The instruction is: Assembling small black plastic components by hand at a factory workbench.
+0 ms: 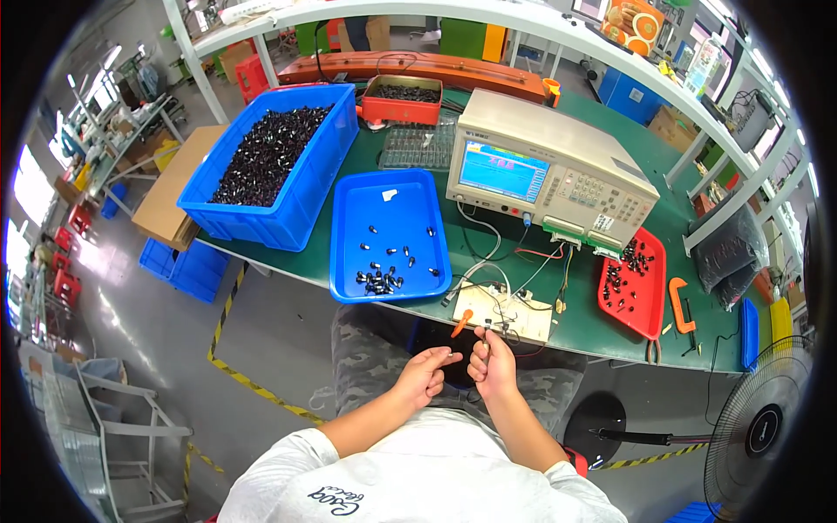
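Grey floor [166, 349] crossed by striped tape [261, 390]; windows [35, 183] and red stools [68, 287] far left; white shelf [488, 10] spanning the green table's [677, 209] far side.

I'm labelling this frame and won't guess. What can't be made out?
Head view:
Left hand: whether it holds anything; its own curl hides that.
Small part in the right hand: its type; too small, partly covered.
Blue crate: its floor, buried under black components.
Bench tester: its back, hidden by its casing.

Left hand [420, 376], right hand [494, 366] near a cream board [534, 325]
1 blue tray [356, 209] and 1 red tray [652, 324] hold black parts [382, 284].
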